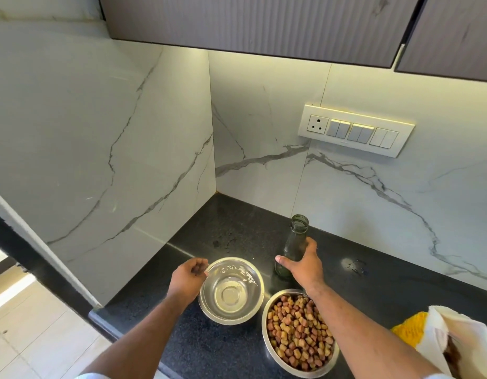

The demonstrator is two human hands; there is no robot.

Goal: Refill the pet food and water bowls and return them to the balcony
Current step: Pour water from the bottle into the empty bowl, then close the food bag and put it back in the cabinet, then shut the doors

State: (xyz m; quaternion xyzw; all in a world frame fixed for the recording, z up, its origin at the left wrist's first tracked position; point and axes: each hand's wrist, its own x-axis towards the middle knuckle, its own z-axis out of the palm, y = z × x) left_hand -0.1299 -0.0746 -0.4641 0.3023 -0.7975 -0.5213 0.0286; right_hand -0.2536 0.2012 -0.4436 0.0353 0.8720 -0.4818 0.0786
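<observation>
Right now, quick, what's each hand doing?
Left hand: fingers curled at the rim of the steel bowl with water in it, holding its edge.
Right hand: gripping the uncapped green glass bottle, upright on the counter.

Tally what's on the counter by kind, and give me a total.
Steel bowls: 2, one with water, held at the rim by the left hand, and one with pet food
Glass bottles: 1, uncapped, gripped by the right hand
Food bags: 1
Total: 4

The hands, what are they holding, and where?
The right hand holds the open bottle around its lower body. The left hand pinches the rim of the bowl with water at its left edge.
</observation>
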